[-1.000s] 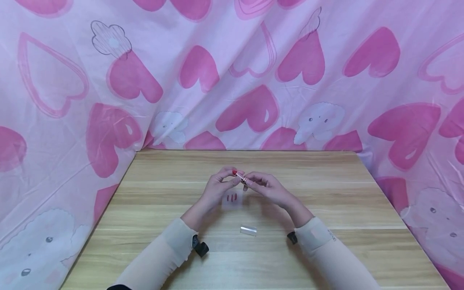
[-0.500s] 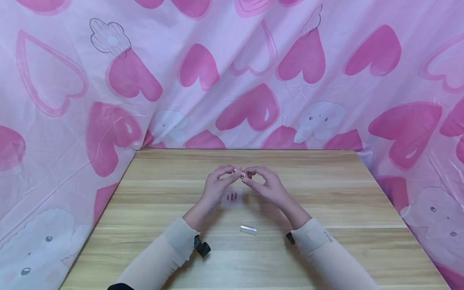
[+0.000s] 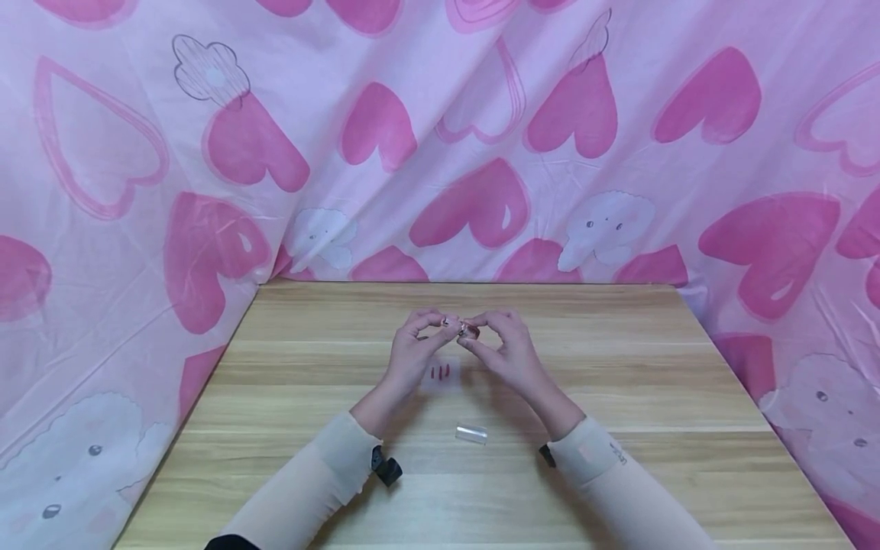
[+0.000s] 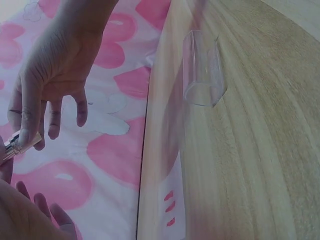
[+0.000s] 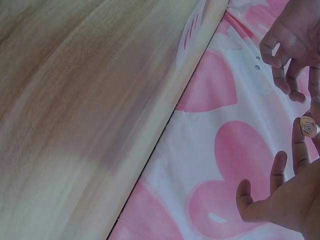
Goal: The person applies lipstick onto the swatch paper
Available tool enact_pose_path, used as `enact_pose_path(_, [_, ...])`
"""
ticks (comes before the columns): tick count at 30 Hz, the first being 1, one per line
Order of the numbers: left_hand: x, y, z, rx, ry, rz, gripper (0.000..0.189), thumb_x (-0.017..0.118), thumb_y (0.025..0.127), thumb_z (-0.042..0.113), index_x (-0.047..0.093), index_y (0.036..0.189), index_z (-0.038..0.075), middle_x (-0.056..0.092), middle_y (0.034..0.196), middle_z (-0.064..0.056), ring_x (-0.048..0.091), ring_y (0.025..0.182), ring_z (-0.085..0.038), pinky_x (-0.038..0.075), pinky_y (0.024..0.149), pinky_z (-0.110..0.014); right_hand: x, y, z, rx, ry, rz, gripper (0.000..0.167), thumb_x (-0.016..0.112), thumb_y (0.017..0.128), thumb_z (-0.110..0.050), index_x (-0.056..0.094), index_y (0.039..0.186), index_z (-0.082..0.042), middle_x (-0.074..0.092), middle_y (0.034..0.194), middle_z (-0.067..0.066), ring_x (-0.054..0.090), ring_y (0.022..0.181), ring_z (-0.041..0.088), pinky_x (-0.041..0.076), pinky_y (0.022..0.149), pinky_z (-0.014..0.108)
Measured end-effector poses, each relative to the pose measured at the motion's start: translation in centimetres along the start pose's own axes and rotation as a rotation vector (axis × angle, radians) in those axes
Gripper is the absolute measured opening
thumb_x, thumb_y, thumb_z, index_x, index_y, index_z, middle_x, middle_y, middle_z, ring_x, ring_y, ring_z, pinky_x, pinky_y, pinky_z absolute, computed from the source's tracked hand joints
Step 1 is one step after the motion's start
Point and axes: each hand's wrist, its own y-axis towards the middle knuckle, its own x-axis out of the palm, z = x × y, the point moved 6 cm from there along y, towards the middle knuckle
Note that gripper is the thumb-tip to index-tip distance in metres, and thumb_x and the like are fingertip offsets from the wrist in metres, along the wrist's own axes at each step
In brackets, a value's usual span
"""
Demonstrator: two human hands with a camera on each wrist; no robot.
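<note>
Both hands meet above the middle of the wooden table and hold a small lipstick tube between them. My left hand pinches its left end and my right hand pinches its right end, which has a metallic band. In the left wrist view the tube shows pale and silvery in the right hand's fingers. The right wrist view shows its round gold end. No red tip shows. A clear cap lies on its side on the table, nearer me than the hands.
A white slip with three red swatch marks lies flat under the hands. Pink heart-print cloth hangs behind and along both sides of the table. Dark wrist straps sit at my beige sleeve cuffs.
The red lipstick tip that stuck out by my left fingers a second ago no longer shows. Both hands have lifted slightly, with fingers closer round the tube.
</note>
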Motion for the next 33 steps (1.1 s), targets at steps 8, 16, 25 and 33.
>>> enact_pose_path(8, [0.3, -0.2, 0.0, -0.009, 0.057, -0.069, 0.026, 0.078, 0.089, 0.021, 0.074, 0.11, 0.005, 0.062, 0.115, -0.003, 0.055, 0.109, -0.016, 0.046, 0.092, -0.036, -0.2, -0.1, 0.4, 0.037, 0.034, -0.024, 0.024, 0.083, 0.085, -0.024, 0.073, 0.106, -0.019, 0.072, 0.107, -0.007, 0.053, 0.1, 0.021, 0.042, 0.088, 0.043])
enact_pose_path(16, [1.7, -2.7, -1.3, 0.047, 0.538, -0.49, 0.04, 0.075, 0.091, 0.036, 0.061, 0.115, 0.007, 0.065, 0.103, -0.006, 0.063, 0.085, -0.015, 0.055, 0.073, -0.029, -0.7, -0.3, 1.7, 0.141, 0.138, -0.008, 0.021, 0.08, 0.088, -0.021, 0.072, 0.107, -0.019, 0.072, 0.105, -0.005, 0.056, 0.107, 0.018, 0.04, 0.095, 0.047])
enact_pose_path(25, [3.7, -6.5, -3.6, 0.284, 1.082, -0.822, 0.048, 0.074, 0.086, 0.054, 0.069, 0.121, 0.021, 0.062, 0.114, 0.008, 0.058, 0.103, -0.01, 0.049, 0.094, -0.03, -1.1, 0.0, 1.1, 0.182, 0.174, -0.007, 0.02, 0.077, 0.089, -0.011, 0.071, 0.107, -0.009, 0.069, 0.101, 0.009, 0.056, 0.105, 0.03, 0.036, 0.096, 0.063])
enact_pose_path(33, [4.2, -7.0, -3.9, 0.241, 1.066, -0.887, 0.028, 0.08, 0.086, 0.038, 0.074, 0.11, 0.023, 0.059, 0.103, 0.011, 0.053, 0.091, -0.004, 0.047, 0.084, -0.023, -1.9, 0.1, -1.8, 0.196, 0.189, -0.018, 0.016, 0.075, 0.09, -0.008, 0.07, 0.105, -0.005, 0.068, 0.099, 0.009, 0.057, 0.102, 0.025, 0.037, 0.095, 0.061])
